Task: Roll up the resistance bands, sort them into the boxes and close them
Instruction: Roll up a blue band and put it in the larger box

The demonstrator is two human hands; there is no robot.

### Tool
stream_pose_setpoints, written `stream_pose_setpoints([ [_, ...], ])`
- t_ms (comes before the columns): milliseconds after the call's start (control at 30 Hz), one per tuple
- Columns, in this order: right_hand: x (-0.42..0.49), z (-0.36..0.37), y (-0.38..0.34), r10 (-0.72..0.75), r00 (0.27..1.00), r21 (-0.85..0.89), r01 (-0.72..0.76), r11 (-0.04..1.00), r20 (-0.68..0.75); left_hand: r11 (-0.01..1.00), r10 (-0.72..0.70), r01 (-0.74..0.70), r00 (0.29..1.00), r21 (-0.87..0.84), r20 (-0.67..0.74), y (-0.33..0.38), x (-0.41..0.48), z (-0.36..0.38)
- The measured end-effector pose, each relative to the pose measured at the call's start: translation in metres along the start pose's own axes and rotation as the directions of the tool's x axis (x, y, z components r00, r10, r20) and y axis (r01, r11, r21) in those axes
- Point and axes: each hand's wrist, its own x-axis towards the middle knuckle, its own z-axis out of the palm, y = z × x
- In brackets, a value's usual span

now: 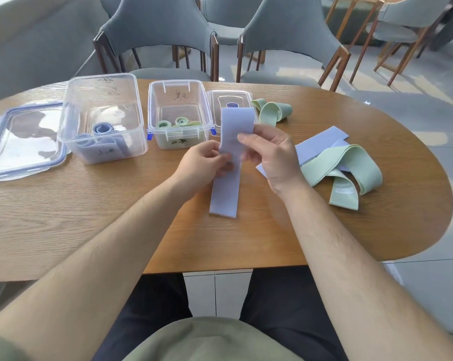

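We hold the lavender resistance band (233,152) upright just in front of the green-band box (179,113), left hand (204,162) pinching its middle, right hand (268,155) gripping the edge. To roll it tight, we should start at one end, keeping the edges aligned. The band looks flat, matte and stretchy; its lower end rests on the wood-grain table (90,217).

Dark handwritten marks are showing on the front and back walls of the large clear box (103,118) and of the smaller clear box (179,113), but none is coming through legibly. A small blue brand badge is sitting on the small lid (231,100), too small to read. Faint print is showing on the green band (346,187), unreadable.
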Motion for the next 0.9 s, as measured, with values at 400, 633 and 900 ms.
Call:
stream_pose_setpoints([
  [400,-0.04,-0.034,0.02,0.361,0.874,-0.168,-0.322,0.932,0.324,0.985,0.171,-0.171,0.985,-0.013,-0.026,0.008,0.006,0.017],
  [633,-0.041,-0.032,0.025,0.392,0.867,-0.204,-0.342,0.917,0.307,0.902,0.306,-0.293,0.952,0.317,0.008,-0.021,0.009,0.014],
  [900,-0.039,-0.029,0.013,0.504,0.831,-0.272,-0.442,0.855,0.236,0.825,0.395,-0.375,0.918,0.423,0.045,-0.029,0.001,0.009],
])
